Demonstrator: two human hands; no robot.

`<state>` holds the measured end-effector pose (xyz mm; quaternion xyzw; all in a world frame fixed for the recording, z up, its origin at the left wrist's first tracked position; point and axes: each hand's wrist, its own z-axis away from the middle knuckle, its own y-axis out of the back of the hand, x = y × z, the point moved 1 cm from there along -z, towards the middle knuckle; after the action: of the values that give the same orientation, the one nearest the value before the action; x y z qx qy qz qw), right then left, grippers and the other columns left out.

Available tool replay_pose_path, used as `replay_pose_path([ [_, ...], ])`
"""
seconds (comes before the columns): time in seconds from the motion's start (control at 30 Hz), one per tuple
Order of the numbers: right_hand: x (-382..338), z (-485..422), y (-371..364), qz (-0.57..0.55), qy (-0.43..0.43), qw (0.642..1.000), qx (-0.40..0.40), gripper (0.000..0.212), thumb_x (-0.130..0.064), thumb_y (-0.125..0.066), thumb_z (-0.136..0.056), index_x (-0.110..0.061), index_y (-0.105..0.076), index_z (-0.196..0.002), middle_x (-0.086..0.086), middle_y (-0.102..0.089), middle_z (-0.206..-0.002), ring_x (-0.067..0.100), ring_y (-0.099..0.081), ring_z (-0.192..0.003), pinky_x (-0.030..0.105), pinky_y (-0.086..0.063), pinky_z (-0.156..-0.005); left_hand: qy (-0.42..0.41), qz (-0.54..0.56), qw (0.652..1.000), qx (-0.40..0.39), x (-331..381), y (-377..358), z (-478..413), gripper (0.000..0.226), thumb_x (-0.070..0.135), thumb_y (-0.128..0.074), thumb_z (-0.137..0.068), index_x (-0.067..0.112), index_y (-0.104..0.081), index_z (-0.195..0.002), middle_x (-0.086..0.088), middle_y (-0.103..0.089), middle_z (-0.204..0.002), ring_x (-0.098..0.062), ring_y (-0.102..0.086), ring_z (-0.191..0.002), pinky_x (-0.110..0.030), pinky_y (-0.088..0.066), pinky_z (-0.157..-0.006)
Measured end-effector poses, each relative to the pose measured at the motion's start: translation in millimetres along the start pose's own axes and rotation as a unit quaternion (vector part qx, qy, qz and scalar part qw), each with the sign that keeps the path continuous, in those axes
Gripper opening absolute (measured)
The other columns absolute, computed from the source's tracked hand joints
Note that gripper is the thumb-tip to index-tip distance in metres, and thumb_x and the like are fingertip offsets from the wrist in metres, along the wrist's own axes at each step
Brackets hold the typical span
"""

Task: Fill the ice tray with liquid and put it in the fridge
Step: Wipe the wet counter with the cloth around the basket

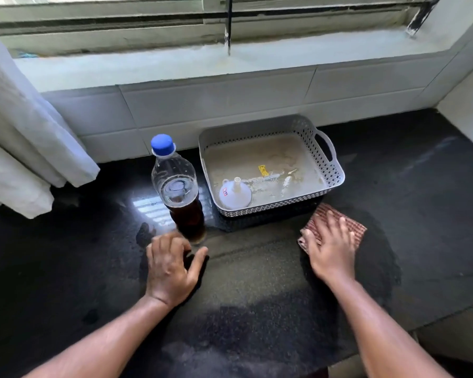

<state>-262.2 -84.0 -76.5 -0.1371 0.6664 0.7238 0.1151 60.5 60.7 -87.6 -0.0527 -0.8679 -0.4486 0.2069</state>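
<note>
A clear plastic bottle (178, 186) with a blue cap stands upright on the dark countertop, its lower part holding dark brown liquid. My left hand (171, 268) hovers just in front of the bottle's base, fingers spread and curved, holding nothing. My right hand (329, 246) lies flat on a reddish-brown cloth (352, 226) on the counter to the right. A white funnel (234, 195) lies upside down in a white perforated basket (327, 170). No ice tray is in view.
The basket stands against a white tiled wall below a window sill (202, 61). A white curtain (25, 137) hangs at the left. The black countertop (257, 296) shows wet patches; its front edge runs along the lower right.
</note>
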Motion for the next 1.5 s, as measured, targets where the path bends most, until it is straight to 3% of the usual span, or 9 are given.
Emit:
replay_pose_path([
  [0.23,-28,51,-22,0.004,0.268,0.962,-0.053,0.054,-0.052,-0.048,-0.099,-0.029,-0.059,-0.146,-0.002,-0.043,-0.163,0.029,-0.032,-0.155,0.051,-0.02,-0.125,-0.131,-0.069,0.985,-0.084,102,-41,-85,0.053,0.046,-0.078,-0.075,0.019,-0.063,-0.118,-0.004,-0.061,-0.117,-0.031,-0.055,-0.11,-0.044,-0.039,-0.094],
  [0.37,-17,51,-13,0.013,0.281,0.958,-0.053,0.053,-0.051,-0.054,-0.096,-0.029,-0.063,-0.143,0.0,-0.046,-0.161,0.029,-0.036,-0.152,0.048,-0.017,-0.122,-0.13,-0.182,0.955,-0.196,127,-62,-118,0.035,0.032,-0.089,-0.065,0.016,-0.072,-0.091,-0.005,-0.07,-0.091,-0.033,-0.066,-0.088,-0.043,-0.05,-0.077],
  [0.53,-15,50,-13,0.015,0.305,0.95,-0.064,0.054,-0.053,-0.052,-0.097,-0.032,-0.061,-0.145,-0.001,-0.044,-0.162,0.028,-0.034,-0.153,0.049,-0.018,-0.121,-0.154,-0.159,0.953,-0.206,135,-67,-119,0.024,0.015,-0.09,-0.067,0.013,-0.067,-0.072,-0.005,-0.067,-0.067,-0.029,-0.065,-0.057,-0.034,-0.051,-0.047],
  [0.83,28,-69,7,0.024,0.267,0.963,-0.005,0.06,-0.048,-0.04,-0.101,-0.014,-0.06,-0.146,0.017,-0.05,-0.157,0.041,-0.04,-0.149,0.058,-0.029,-0.121,-0.163,-0.108,0.976,-0.098,199,-5,-164,0.023,0.018,-0.086,-0.076,0.017,-0.064,-0.071,0.001,-0.063,-0.067,-0.027,-0.063,-0.059,-0.029,-0.042,-0.046],
  [0.97,-45,-144,0,0.077,0.208,0.975,-0.004,0.052,-0.05,-0.039,-0.099,-0.024,-0.066,-0.135,0.014,-0.063,-0.141,0.041,-0.049,-0.136,0.063,-0.027,-0.117,-0.168,-0.135,0.973,-0.078,215,17,-198,0.018,0.02,-0.085,-0.078,0.018,-0.067,-0.076,0.001,-0.066,-0.071,-0.028,-0.066,-0.064,-0.032,-0.046,-0.047],
  [1.07,-110,-121,-14,0.021,0.351,0.935,-0.035,0.03,-0.037,-0.06,-0.091,-0.021,-0.071,-0.115,0.013,-0.07,-0.12,0.042,-0.06,-0.118,0.063,-0.041,-0.106,-0.184,-0.158,0.967,-0.079,217,20,-209,0.018,0.017,-0.086,-0.073,0.018,-0.068,-0.076,0.002,-0.065,-0.071,-0.028,-0.065,-0.064,-0.031,-0.043,-0.049],
  [1.23,-42,-48,-21,-0.013,0.565,0.808,-0.165,0.047,-0.052,-0.054,-0.097,-0.034,-0.063,-0.14,-0.002,-0.051,-0.157,0.027,-0.036,-0.152,0.055,-0.022,-0.124,-0.176,-0.138,0.97,-0.095,215,20,-211,0.017,0.03,-0.081,-0.085,0.019,-0.068,-0.081,0.004,-0.066,-0.075,-0.027,-0.066,-0.071,-0.031,-0.043,-0.054],
  [1.4,0,-193,13,0.051,0.299,0.953,-0.014,0.053,-0.051,-0.046,-0.097,-0.02,-0.069,-0.133,0.018,-0.06,-0.144,0.045,-0.05,-0.135,0.063,-0.031,-0.115,-0.177,-0.144,0.97,-0.086,217,31,-226,0.019,0.034,-0.082,-0.084,0.022,-0.066,-0.082,0.007,-0.066,-0.076,-0.025,-0.067,-0.073,-0.03,-0.044,-0.055],
  [1.5,-61,-233,-3,0.092,0.164,0.982,-0.009,0.06,-0.057,-0.045,-0.097,-0.016,-0.07,-0.132,0.022,-0.064,-0.138,0.046,-0.05,-0.135,0.065,-0.025,-0.118,-0.166,-0.152,0.969,-0.1,217,39,-236,0.019,0.036,-0.081,-0.085,0.023,-0.066,-0.083,0.01,-0.064,-0.076,-0.023,-0.065,-0.07,-0.025,-0.036,-0.057],
])
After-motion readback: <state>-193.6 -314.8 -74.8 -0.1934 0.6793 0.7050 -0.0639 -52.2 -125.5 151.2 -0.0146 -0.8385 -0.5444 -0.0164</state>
